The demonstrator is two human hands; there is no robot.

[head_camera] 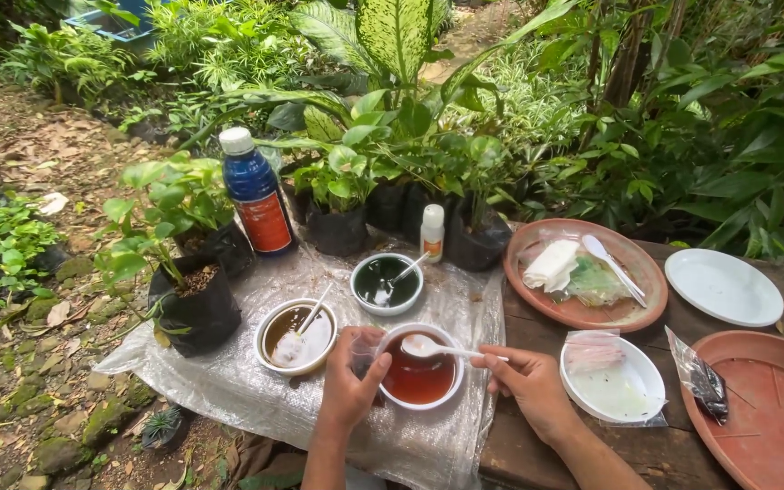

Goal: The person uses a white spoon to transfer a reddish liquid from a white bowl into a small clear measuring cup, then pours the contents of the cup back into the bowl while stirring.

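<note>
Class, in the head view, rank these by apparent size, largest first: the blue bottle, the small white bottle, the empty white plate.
1. Empty white plate
2. Blue bottle, though nearness may skew the first two
3. Small white bottle

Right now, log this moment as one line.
left hand: steadies bowl of red liquid | right hand: holds white spoon over it | beside: bowl of brown liquid, bowl of dark liquid

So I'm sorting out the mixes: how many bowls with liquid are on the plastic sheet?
3. A red-liquid bowl between the left hand and right hand, a brown-liquid bowl to its left, and a dark-green-liquid bowl behind them.
</note>
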